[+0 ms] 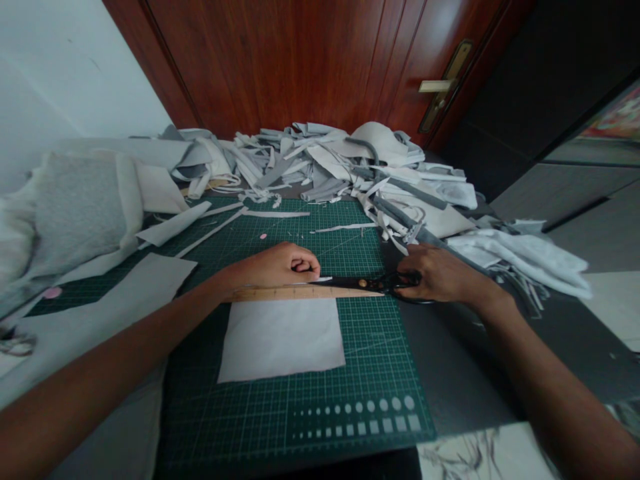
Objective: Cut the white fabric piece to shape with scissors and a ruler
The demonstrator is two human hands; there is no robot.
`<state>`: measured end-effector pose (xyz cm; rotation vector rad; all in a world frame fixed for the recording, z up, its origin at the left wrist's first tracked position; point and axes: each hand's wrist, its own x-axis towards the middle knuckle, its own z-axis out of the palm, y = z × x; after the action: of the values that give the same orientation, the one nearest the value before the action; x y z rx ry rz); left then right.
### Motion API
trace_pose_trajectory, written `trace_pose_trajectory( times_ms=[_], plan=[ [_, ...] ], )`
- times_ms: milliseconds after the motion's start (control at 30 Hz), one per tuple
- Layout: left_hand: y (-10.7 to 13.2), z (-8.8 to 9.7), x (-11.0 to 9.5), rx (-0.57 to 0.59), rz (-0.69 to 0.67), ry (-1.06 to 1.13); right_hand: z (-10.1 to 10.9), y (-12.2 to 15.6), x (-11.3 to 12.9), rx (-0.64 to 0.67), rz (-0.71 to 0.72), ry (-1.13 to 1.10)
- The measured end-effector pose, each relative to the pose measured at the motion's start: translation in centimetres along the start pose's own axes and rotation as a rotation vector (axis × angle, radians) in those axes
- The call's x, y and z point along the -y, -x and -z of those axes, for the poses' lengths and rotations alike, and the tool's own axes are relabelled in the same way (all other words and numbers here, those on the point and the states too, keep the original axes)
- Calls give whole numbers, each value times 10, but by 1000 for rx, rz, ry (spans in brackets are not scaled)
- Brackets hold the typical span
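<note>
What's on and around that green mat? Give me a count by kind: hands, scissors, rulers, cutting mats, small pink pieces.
Hands: 2, left hand and right hand
Scissors: 1
Ruler: 1
Cutting mat: 1
Small pink pieces: 2
Total: 7

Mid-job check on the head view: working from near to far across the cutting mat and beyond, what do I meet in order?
Row of printed squares, row of printed circles, white sheet, tan ruler, left hand, pale strip, heap of scraps, reddish-brown door.
</note>
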<state>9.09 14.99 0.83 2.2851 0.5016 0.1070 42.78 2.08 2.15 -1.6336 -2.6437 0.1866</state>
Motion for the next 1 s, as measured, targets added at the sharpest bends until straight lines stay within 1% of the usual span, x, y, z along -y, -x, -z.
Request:
trace_pose_trajectory(
  times_ms=[367,500,600,700,767,1000],
  plan=[
    [-1,1,8,27,9,-16,-1,0,0,-24,17,10],
    [-2,2,5,30,18,-9,-1,0,0,-9,13,15],
    [-2,2,1,21,37,3,0,1,1,26,1,18],
    [-1,2,0,21,59,36,2,1,7,85,-18,33],
    [-1,1,2,23,51,68,3,0,12,115,-35,41],
    [-1,-1,7,46,35,125,4,-8,27,112,-30,61]
  ],
)
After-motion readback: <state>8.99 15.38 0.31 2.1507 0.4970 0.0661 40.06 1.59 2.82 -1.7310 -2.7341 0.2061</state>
